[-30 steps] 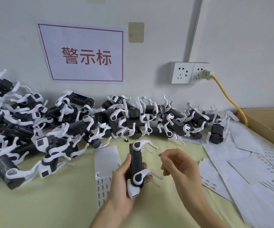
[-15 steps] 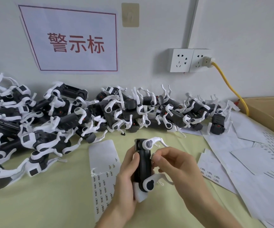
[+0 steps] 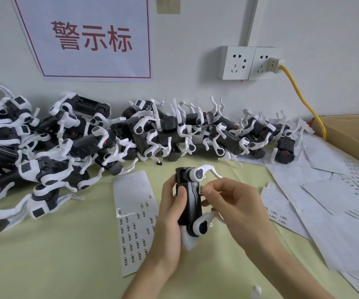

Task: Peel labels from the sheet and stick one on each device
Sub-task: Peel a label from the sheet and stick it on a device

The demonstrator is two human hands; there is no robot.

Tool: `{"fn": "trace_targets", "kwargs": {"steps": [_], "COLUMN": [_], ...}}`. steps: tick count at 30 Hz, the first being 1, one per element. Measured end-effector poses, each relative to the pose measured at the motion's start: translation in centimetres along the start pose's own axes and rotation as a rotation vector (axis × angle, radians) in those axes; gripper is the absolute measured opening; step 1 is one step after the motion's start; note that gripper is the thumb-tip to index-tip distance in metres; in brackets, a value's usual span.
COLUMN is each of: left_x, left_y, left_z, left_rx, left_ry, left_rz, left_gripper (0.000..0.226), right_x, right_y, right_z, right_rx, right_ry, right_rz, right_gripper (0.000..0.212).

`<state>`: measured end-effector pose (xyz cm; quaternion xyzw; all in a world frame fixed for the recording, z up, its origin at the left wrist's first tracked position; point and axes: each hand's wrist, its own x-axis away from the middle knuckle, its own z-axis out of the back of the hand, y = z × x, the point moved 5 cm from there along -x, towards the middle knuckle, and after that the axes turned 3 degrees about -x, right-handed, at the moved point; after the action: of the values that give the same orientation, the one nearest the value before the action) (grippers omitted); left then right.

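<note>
Black-and-white device (image 3: pixel 190 203) stands upright in your left hand (image 3: pixel 170 214), fingers and thumb wrapped round its body, above the pale green bench (image 3: pixel 55 255). Your right hand (image 3: pixel 228 203) pinches a small label (image 3: pixel 201 189) against the device's right side. Label sheet (image 3: pixel 134 223) lies flat just left of your left wrist. More devices (image 3: pixel 109 137) piled along the wall. Spent sheets (image 3: pixel 325 201) at right.

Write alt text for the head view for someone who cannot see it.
A left hand grips a black and white device upright over a table while the right hand presses a small label onto its side. A partly used label sheet lies beside them, a pile of similar devices behind.
</note>
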<state>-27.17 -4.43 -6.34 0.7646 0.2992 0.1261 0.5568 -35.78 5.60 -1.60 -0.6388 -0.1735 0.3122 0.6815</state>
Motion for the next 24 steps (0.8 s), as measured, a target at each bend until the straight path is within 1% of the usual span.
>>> {"fn": "trace_targets", "kwargs": {"steps": [6,12,17,24], "left_x": [0.23,0.29,0.39,0.49], "left_y": [-0.08,0.05,0.02,0.21], "left_z": [-0.39,-0.65,-0.73,-0.72], "left_rx": [-0.055,-0.085,-0.089,-0.146], "left_ry": [-0.007,-0.035,-0.030,-0.022], "left_rz": [-0.043,-0.057,-0.058,-0.108], "left_gripper": [0.043,0.046,0.047,0.047], "right_x": [0.09,0.05,0.13,0.28], "right_y": [-0.06,-0.09,-0.17,-0.34], "right_z": [0.23,0.33,0.32,0.29], "right_rx": [0.033,0.058,0.066,0.066], "right_ry": [0.027,0.043,0.053,0.057], "right_rz": [0.025,0.014,0.004,0.025], "right_gripper": [0.019,0.019,0.018,0.018]}}
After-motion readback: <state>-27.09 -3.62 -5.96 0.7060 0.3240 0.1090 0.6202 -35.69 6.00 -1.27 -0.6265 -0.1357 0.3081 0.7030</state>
